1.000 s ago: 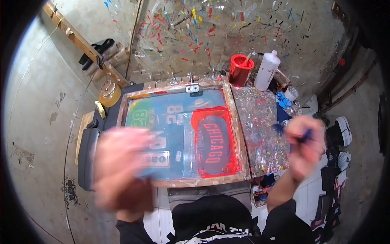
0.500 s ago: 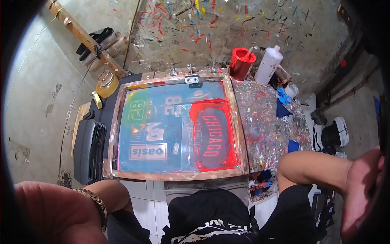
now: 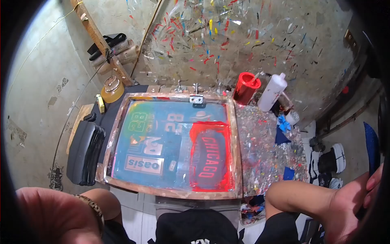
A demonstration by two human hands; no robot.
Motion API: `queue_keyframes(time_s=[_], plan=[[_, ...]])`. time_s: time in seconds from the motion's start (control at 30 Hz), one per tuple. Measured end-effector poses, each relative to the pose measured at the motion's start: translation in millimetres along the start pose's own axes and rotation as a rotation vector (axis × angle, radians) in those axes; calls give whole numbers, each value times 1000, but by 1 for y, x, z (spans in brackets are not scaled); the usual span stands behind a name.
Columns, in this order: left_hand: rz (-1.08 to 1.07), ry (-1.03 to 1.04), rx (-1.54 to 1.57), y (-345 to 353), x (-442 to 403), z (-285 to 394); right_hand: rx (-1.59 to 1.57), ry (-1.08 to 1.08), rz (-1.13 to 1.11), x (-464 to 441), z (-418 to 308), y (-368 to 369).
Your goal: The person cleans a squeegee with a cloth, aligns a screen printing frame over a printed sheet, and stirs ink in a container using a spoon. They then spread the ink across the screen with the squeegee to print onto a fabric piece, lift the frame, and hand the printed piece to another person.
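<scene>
A wooden-framed printing screen [image 3: 239,162] lies in front of me, its blue mesh bearing stencils such as "28" and "oasis". Red ink [image 3: 209,125] surrounds the "CHICAGO" stencil at its right. My left hand [image 3: 50,215] is raised close to the camera at lower left, a gold watch [image 3: 94,206] on the wrist; its fingers fall outside the view. At the right edge, my right hand [image 3: 345,203] has its visible fingers curled round something dark, mostly hidden. A blue, blade-like piece [image 3: 370,146] shows just above those fingers; whether they hold it is unclear.
A red ink can [image 3: 246,88] and white bottle [image 3: 272,92] stand behind the paint-spattered tabletop [image 3: 260,150]. A hinge clamp [image 3: 197,99] holds the screen's back edge. At left are a tape roll [image 3: 112,90] and stacked dark pieces [image 3: 83,152].
The view has tilted upward, so the screen and table sit lower in it. My right hand appears lower and further in from the edge, with more of its fingers and the blue piece showing.
</scene>
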State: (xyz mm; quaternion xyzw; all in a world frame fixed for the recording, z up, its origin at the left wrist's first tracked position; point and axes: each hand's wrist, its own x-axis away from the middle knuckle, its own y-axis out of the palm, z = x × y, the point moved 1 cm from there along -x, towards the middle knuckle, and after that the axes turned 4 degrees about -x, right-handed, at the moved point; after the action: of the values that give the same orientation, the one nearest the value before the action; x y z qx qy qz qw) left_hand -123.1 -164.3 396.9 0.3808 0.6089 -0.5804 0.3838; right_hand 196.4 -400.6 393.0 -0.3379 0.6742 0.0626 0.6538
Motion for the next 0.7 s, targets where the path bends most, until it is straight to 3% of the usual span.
queue_keyframes(time_s=[0.7], plan=[[-82,-68,-14,-34,-2,9,-31,81,8,-4,-24,-25]])
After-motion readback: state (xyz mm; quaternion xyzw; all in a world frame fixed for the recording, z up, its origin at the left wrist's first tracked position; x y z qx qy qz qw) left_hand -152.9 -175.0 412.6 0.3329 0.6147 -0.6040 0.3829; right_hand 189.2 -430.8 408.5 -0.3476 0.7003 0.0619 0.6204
